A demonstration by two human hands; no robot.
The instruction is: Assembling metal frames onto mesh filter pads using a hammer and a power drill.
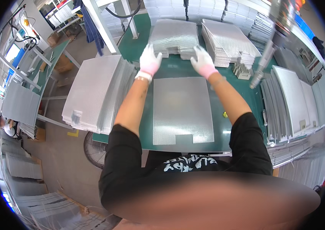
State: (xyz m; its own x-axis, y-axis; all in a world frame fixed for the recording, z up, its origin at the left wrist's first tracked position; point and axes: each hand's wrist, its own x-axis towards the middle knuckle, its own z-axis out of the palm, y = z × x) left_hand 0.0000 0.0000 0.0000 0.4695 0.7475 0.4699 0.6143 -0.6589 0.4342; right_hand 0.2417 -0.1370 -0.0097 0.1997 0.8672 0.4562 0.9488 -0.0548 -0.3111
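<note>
A single silver mesh-textured panel (pixel 182 107) lies flat on the green table (pixel 220 126) in front of me, a notch cut in its near edge. Beyond it is a stack of like panels (pixel 174 33). My left hand (pixel 150 61), in a white glove with a pink cuff, reaches to the stack's near left corner, thumb apart from the fingers. At the near right corner my right hand (pixel 204 64), gloved alike, has its thumb and fingers apart too. Whether the fingertips touch the stack I cannot tell. Neither hand holds a panel.
More panel stacks stand at left (pixel 91 90), at back right (pixel 229 40) and along the right edge (pixel 290 101). A metal block (pixel 241 71) sits by the back right stack. A tool (pixel 267 51) hangs over the right side. A floor fan (pixel 95 149) stands below left.
</note>
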